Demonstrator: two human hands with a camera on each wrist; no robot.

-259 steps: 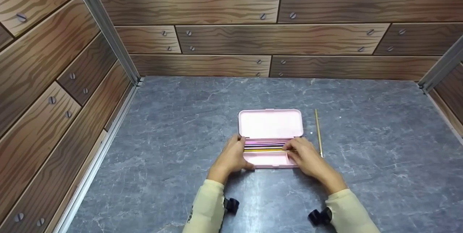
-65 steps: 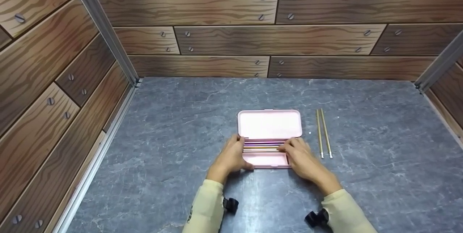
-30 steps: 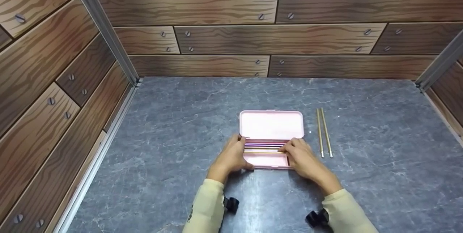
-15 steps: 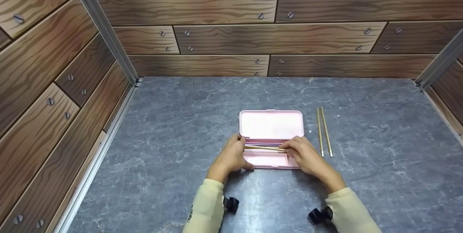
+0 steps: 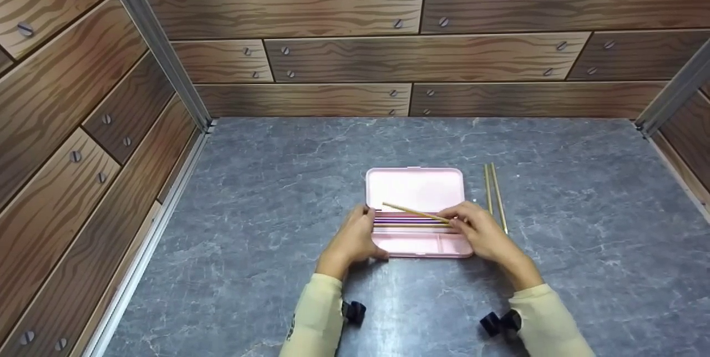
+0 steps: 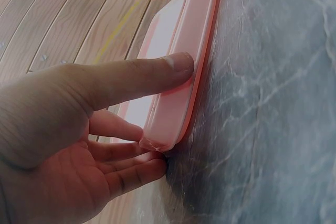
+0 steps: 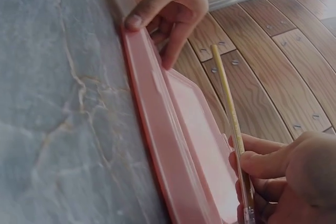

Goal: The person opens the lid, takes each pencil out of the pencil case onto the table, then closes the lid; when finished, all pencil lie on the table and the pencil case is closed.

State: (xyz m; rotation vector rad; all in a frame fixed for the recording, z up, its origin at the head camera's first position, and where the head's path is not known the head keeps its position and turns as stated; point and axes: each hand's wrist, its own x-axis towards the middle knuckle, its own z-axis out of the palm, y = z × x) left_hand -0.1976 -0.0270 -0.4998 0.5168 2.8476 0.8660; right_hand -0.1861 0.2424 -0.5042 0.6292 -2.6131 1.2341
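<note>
An open pink pencil case (image 5: 415,189) lies on the grey table with its lid tipped back. My left hand (image 5: 351,241) grips its left end, thumb on the front wall and fingers behind, as the left wrist view shows on the case (image 6: 197,30). My right hand (image 5: 481,230) pinches a yellow-gold pencil (image 5: 410,211) near one end and holds it slanted above the case. The right wrist view shows this pencil (image 7: 229,95) raised, its lower end among the fingers. Several pencils (image 5: 405,222), some purple, lie lengthwise in the case's rear compartment.
Two gold pencils (image 5: 498,196) lie side by side on the table (image 5: 288,190), right of the case and just behind the right hand, which partly covers their near ends. Wood-patterned walls (image 5: 333,57) enclose the back and sides.
Over the span, a second gold pencil came to lie on the table at right. In the last second, the right hand has lifted another pencil from the case; the left hand has stayed put.
</note>
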